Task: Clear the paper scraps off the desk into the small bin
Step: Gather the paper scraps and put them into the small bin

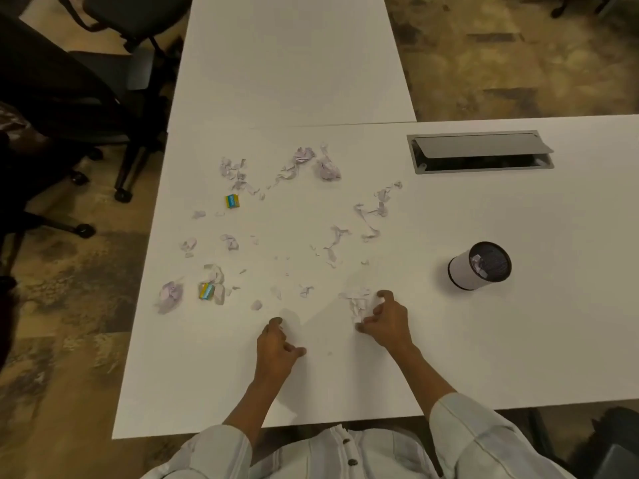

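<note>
Gathering is in progress at the near edge of the desk point(449, 357). The right hand point(385, 321) has its fingers curled around a small heap of paper scraps point(358, 302), pinching it against the surface; the grip looks loose, suited to raking light pieces together rather than lifting one. The left hand point(278, 344) rests fingertips-down on bare desk just left of it, fingers partly spread and holding nothing, probably placed to steady the reach or to sweep stragglers inward.

Most scraps remain spread across the desk's middle and toward its left edge, including a crumpled ball point(327, 169) toward the far edge and another wad point(169, 294) by the left edge. Two small yellow-and-blue boxes point(232, 201) lie among them.

The small bin point(479, 266) stands upright toward the right side, well apart from the heap, with some paper already inside. Judged progress: early.
</note>
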